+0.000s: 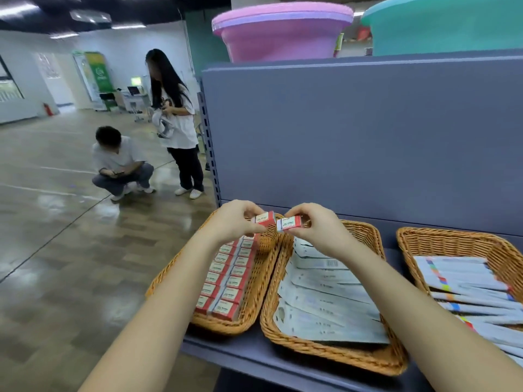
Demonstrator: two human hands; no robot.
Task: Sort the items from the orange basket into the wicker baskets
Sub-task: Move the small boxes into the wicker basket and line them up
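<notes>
Wicker baskets (256, 304) (three) below; each hand's (232, 222) grip pinches a red box (265, 218).

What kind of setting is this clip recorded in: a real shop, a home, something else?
Probably a mock shop set up in a large open hall, not a home. A grey retail shelf unit holds wicker baskets of packaged goods, plastic basins sit on top, and beside it lies bare floor with a banner stand.
</notes>
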